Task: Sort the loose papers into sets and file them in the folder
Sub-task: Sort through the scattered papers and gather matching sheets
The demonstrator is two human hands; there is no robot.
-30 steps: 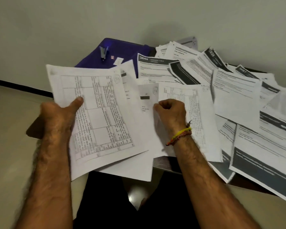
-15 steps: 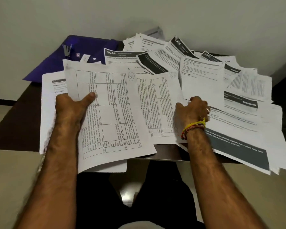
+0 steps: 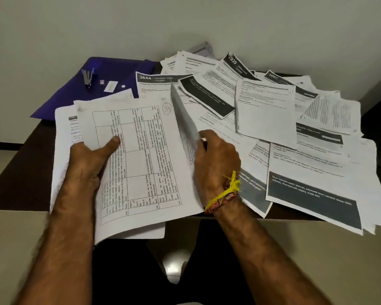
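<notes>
My left hand grips a thin stack of sheets, thumb on top of a table-printed page marked with a circled "S1". My right hand pinches another sheet by its edge and holds it raised on edge beside the stack. A loose heap of printed papers with dark header bands covers the right half of the dark table. The blue folder lies flat at the back left.
A small stapler and a white label rest on the folder. The table stands against a pale wall. Several sheets overhang the table's front edge at the right. My legs are below the near edge.
My right hand has lifted the second table-printed sheet off the table and swung it up on edge toward the stack in my left hand. The left hand keeps its hold on the stack.
</notes>
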